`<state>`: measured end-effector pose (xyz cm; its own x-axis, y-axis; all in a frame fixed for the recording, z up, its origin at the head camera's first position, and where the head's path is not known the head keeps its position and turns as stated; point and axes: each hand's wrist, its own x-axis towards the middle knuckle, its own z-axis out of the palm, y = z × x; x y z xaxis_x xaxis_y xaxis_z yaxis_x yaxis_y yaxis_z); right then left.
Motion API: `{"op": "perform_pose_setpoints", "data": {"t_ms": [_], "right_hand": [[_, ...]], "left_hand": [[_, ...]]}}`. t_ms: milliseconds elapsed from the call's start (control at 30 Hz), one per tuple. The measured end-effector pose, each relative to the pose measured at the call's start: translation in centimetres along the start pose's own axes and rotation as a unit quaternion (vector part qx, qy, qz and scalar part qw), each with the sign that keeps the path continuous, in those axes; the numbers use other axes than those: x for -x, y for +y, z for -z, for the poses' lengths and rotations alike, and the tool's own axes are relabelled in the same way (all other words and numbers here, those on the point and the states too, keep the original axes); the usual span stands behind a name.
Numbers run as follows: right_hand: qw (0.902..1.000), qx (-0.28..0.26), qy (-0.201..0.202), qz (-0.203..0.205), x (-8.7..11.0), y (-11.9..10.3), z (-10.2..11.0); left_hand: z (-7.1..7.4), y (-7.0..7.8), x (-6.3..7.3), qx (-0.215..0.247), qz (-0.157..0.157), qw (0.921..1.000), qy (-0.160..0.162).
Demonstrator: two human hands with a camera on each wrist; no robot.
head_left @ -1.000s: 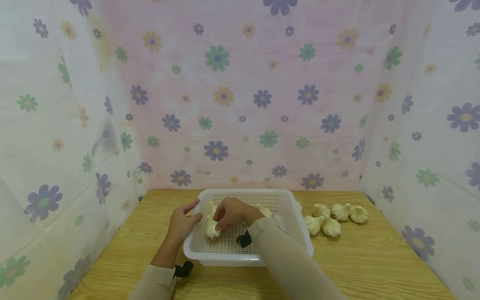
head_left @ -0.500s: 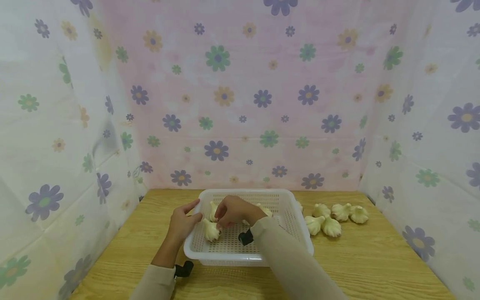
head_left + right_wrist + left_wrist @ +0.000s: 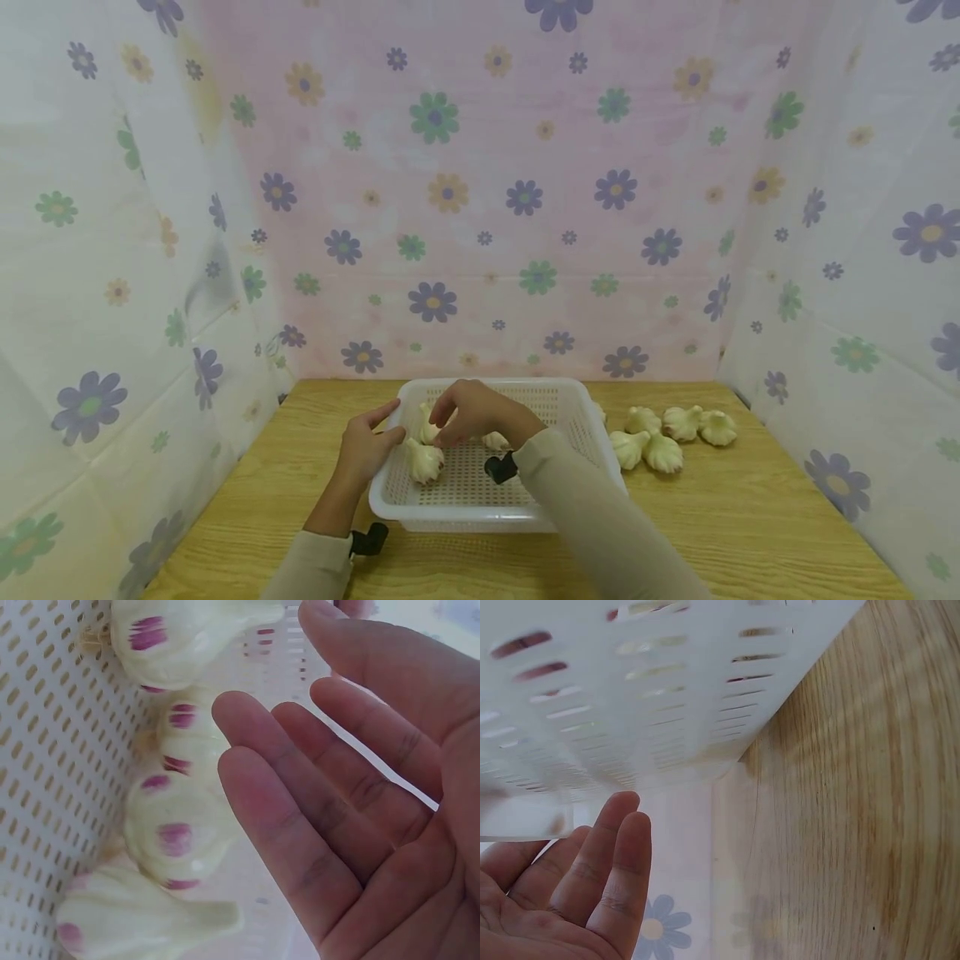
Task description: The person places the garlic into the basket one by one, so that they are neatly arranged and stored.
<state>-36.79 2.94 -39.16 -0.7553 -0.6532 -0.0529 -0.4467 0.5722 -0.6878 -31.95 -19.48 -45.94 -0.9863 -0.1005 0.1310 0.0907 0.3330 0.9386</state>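
A white plastic basket (image 3: 480, 522) with slotted walls stands on the table. At its left rim my left hand (image 3: 363, 446) rests, thumb and index finger against the edge; the left wrist view shows the other fingers (image 3: 626, 862) extended below the rim. Inside the basket lie several pale garlic bulbs (image 3: 169, 832) with purple patches. One garlic bulb (image 3: 425, 462) is at the front left. My right hand (image 3: 472, 408) hovers just above and beside it, its fingers (image 3: 259, 802) loosely extended and holding nothing. That hand partly hides the bulbs behind it.
Several more garlic bulbs (image 3: 663, 454) lie in a group on the wooden table (image 3: 750, 517), right of the basket. Flower-patterned cloth (image 3: 480, 250) encloses the back and both sides.
My right hand has let go of the front-left garlic bulb and risen slightly up and right. That bulb now lies in the basket. My left hand stays at the rim.
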Motion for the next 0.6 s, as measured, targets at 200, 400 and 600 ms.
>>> {"op": "perform_pose_setpoints", "data": {"t_ms": [200,400,600], "right_hand": [[0.9988,0.037,0.008,0.030,1.3,-0.1,1.0],[0.9951,0.079,0.021,0.055,2.8,-0.3,2.2],[0.9943,0.086,0.030,0.056,4.5,0.6,3.6]], "left_hand": [[-0.1,-0.1,-0.1,-0.004,0.002,1.0000,0.004],[-0.1,-0.1,-0.1,-0.012,0.007,0.9998,0.012],[0.0,-0.1,-0.2,-0.006,0.003,1.0000,0.007]]}}
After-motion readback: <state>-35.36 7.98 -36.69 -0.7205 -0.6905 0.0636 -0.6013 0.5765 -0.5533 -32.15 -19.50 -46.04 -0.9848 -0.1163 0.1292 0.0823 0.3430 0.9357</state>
